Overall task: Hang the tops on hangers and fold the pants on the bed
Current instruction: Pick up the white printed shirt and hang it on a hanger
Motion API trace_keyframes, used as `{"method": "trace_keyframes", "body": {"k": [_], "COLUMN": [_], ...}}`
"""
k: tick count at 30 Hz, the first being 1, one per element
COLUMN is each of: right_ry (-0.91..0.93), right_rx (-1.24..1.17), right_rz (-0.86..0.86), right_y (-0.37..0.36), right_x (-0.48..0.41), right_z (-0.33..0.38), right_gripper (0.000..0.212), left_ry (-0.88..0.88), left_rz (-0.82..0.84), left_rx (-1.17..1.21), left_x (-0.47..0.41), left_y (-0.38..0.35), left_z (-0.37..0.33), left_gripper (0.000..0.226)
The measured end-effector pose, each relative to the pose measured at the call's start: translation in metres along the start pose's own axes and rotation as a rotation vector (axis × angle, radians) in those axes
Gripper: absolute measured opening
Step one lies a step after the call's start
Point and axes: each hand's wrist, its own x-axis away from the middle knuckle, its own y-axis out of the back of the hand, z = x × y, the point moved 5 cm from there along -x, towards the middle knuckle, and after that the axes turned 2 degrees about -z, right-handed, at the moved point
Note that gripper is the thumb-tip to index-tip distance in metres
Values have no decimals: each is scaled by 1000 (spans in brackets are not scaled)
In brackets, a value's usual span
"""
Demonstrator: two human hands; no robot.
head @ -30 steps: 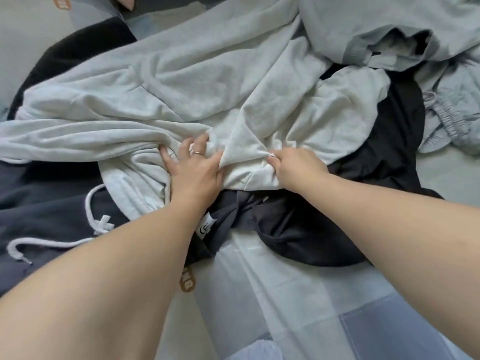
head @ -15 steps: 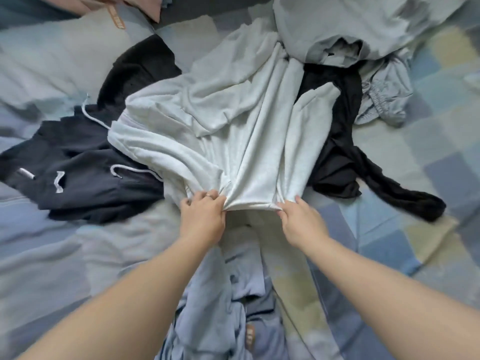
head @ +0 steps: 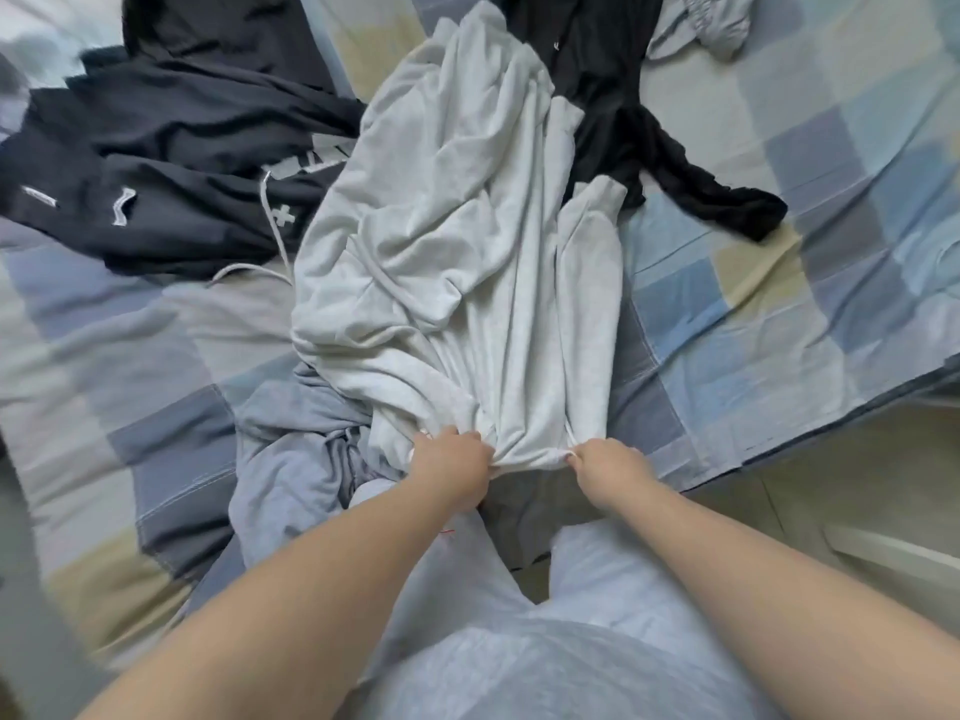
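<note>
Checked bedding [head: 779, 314] in blue, grey and beige patches fills most of your view, with pale floor [head: 872, 470] showing at the near right. Nearest you on the left, a blue-grey garment [head: 291, 449] lies bunched on the bed, partly under the light grey top [head: 457, 241]. That top stretches away from you up the middle of the bed, creased and rumpled. Its far left side meets a navy hoodie [head: 171, 163], whose white drawstring [head: 275, 226] trails down beside the top's left edge. Its far right side lies against a black garment [head: 623, 122] with one sleeve thrown out to the right. At the far right, a small grey bundle [head: 711, 18] with a gathered band sits well apart from your hands.

Your left hand [head: 452, 465] grips a bunch of the top's near hem, fingers curled into the cloth. Your right hand [head: 608, 467] pinches the same hem just to the right, and the fabric is pulled fairly straight between the two.

The bed's edge [head: 779, 439] runs diagonally from beside your right hand out to the right. Bare bedding lies open to the right of the top and on the near left.
</note>
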Motion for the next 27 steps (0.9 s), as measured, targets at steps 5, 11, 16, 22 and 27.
{"method": "trace_keyframes", "body": {"k": [5, 11, 16, 22, 27], "right_ry": [-57, -65, 1, 184, 276], "right_rx": [-156, -430, -488, -422, -373], "right_rz": [121, 23, -217, -571, -675], "right_y": [-12, 52, 129, 240, 286], "right_x": [4, -49, -125, -228, -299], "right_z": [-16, -27, -28, -9, 17], "right_gripper": [38, 38, 52, 64, 72], "left_ry": [-53, -9, -4, 6, 274], "left_rz": [160, 94, -413, -757, -879], "left_rx": [52, 151, 53, -113, 289], "left_x": [-7, -69, -152, -256, -306], "left_y": [3, 76, 178, 280, 294], "left_z": [-12, 6, 34, 45, 105], "left_gripper": [27, 48, 50, 73, 49]}}
